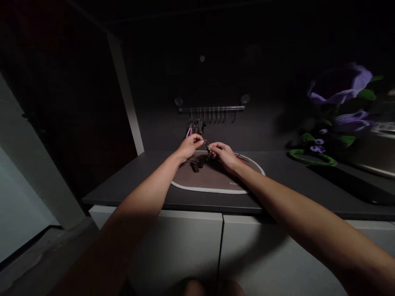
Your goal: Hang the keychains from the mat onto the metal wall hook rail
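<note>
Above a brown oval mat (210, 181) with a pale rim, my two hands meet at a metal key ring (205, 143). My left hand (191, 146) pinches the ring from the left. From the right, my right hand (222, 154) is closed on a small metal piece (209, 150) linked to it; whether that is a key or a clasp is too small to tell. Just below my hands lie a dark red-brown fob (195, 167) and a dark key-like piece (201, 163). A thin red item (242, 158) rests on the mat, partly behind my right hand.
On the back wall, a clear hook rail (211, 109) carries several hooks, with hanging keys (196, 125) at its left. Purple flowers (342, 88) and a green ring (311, 157) stand to the right on the dark counter (123, 176). White cabinet doors (185, 242) are below.
</note>
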A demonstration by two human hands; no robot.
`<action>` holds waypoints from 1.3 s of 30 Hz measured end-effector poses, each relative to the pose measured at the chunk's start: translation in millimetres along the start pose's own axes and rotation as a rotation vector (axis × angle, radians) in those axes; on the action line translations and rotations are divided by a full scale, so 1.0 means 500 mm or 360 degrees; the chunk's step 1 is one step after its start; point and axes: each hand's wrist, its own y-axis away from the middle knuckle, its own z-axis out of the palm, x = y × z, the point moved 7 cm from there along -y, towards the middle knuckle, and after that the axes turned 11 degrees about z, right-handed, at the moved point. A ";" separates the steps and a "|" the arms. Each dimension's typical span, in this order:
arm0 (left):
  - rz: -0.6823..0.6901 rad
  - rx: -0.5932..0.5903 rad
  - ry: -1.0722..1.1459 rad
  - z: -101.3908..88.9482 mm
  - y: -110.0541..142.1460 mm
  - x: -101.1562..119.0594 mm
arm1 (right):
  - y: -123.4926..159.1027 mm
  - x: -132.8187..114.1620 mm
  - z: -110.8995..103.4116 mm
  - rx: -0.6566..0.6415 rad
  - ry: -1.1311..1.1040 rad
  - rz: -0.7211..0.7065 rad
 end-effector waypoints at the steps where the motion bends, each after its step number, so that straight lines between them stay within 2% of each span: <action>1: 0.0000 0.0007 -0.0010 -0.001 -0.001 -0.001 | 0.000 -0.001 -0.001 -0.0002 -0.0013 -0.0010; 5: 0.0020 0.0037 -0.0106 -0.007 -0.003 -0.005 | -0.003 -0.010 -0.012 0.0056 -0.0007 -0.0077; 8: 0.0046 -0.0015 -0.0181 -0.005 -0.002 -0.011 | -0.006 -0.016 -0.021 0.0111 0.0019 -0.0144; 14: 0.0063 -0.0202 -0.0141 0.017 0.005 -0.019 | -0.008 -0.019 -0.018 0.0043 0.0016 -0.0224; 20: 0.0054 -0.0281 -0.0029 0.028 0.009 -0.003 | -0.006 -0.016 -0.014 0.0003 -0.0083 -0.0156; 26: 0.0082 -0.0145 -0.0081 0.021 0.007 0.003 | -0.003 -0.015 -0.005 -0.0057 -0.0153 -0.0090; 33: -0.0024 0.0045 0.0133 0.022 0.009 0.003 | -0.001 -0.018 -0.006 0.0010 -0.0120 -0.0083; 39: 0.0001 0.0119 0.0209 0.020 0.006 0.000 | -0.004 -0.029 -0.013 0.0125 -0.0041 -0.0136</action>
